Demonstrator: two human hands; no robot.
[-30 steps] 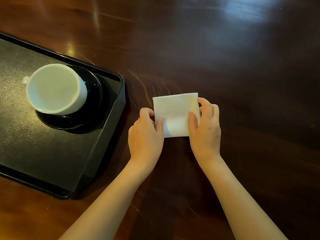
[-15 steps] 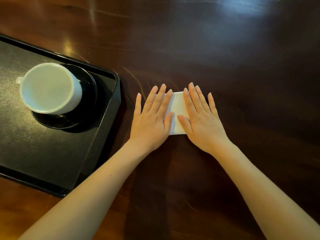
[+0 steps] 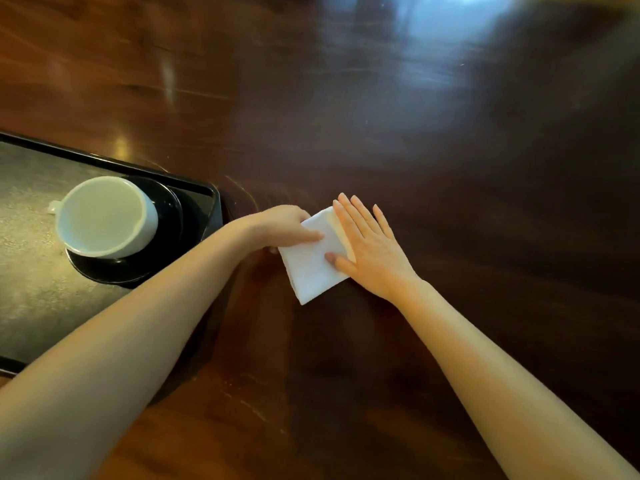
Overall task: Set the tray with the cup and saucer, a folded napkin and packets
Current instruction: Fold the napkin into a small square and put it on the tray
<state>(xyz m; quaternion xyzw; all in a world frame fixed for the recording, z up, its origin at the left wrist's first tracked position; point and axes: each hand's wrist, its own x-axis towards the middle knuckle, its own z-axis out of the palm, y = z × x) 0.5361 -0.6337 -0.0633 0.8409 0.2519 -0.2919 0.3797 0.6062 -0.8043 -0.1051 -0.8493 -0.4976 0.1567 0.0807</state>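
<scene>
The white napkin (image 3: pixel 313 268) lies folded into a small rectangle on the dark wood, turned at a slant, just right of the tray (image 3: pixel 31 299). The tray is black and rectangular with a raised rim and a dull, speckled floor. In its far right corner sits a black saucer (image 3: pixel 166 216), and on it a white cup (image 3: pixel 104 216) (upright, empty, its small handle pointing left). No packets show.

One head-worn camera looks steeply down and forward onto the dark wooden bench (image 3: pixel 415 133) from close above. Both forearms enter from the bottom edge, and the tray (image 3: pixel 34 306) is cut off at the left.
</scene>
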